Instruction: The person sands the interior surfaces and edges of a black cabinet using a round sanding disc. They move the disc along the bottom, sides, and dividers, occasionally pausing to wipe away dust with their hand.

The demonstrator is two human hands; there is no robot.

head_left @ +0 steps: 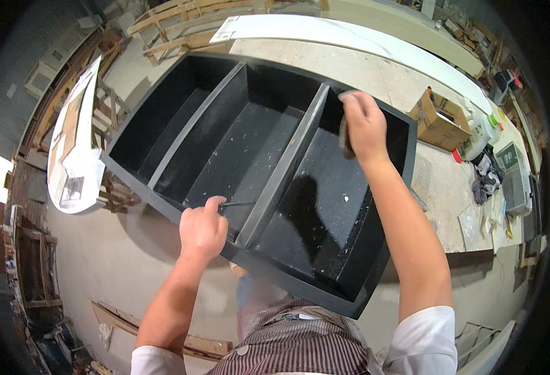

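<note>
A black open box with compartments (277, 271) lies at a slant before me. Two dividers cross its inside, the nearer one (279, 180) worn grey along its top edge. My left hand (203, 229) is at the front rim, its fingers closed on a thin dark rod-like thing (238, 204) that points right, over the middle compartment. Over the right compartment, near the back rim, my right hand (365, 124) grips a brownish flat piece (347, 140), mostly hidden by the hand; what it is cannot be told. White specks and a small pale crumb (346, 198) lie on the box's floor.
Beyond and right of the box is a pale worktable (439, 187) with a cardboard box (441, 119), a translucent plastic jug (478, 140), black plastic film (488, 176) and a clear-lidded case (514, 180). A long white panel (350, 35) lies behind. Wooden frames (176, 28) stand back left.
</note>
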